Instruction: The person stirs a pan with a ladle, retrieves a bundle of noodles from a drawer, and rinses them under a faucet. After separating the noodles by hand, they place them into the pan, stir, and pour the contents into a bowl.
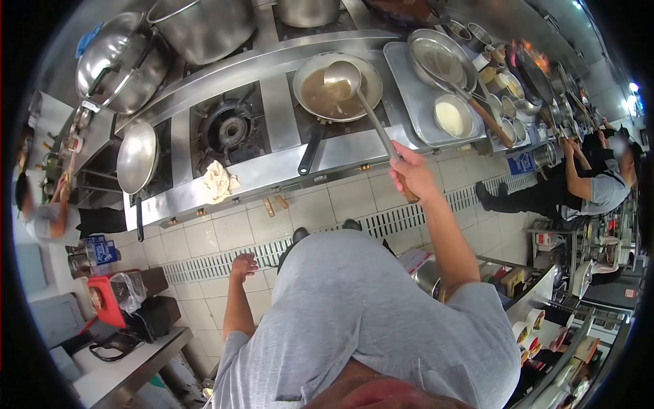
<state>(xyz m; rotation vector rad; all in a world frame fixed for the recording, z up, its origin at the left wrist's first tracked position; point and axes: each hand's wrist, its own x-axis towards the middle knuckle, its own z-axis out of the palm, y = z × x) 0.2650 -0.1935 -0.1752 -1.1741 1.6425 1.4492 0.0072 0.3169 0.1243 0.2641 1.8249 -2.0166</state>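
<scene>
My right hand is wrapped round the wooden grip of a long metal ladle. The ladle's bowl sits in a frying pan of thin brown liquid on a burner of the steel stove. The pan's black handle points toward me over the stove's front edge, with no hand on it. My left hand hangs low at my side above the floor, holding nothing, fingers loosely apart. Nearest to it on the stove edge lies a crumpled cream cloth.
Left of the pan are a bare burner and a second frying pan. To the right, a metal tray carries a strainer and a container of white stuff. Co-workers stand far right, another person far left. Large pots line the back.
</scene>
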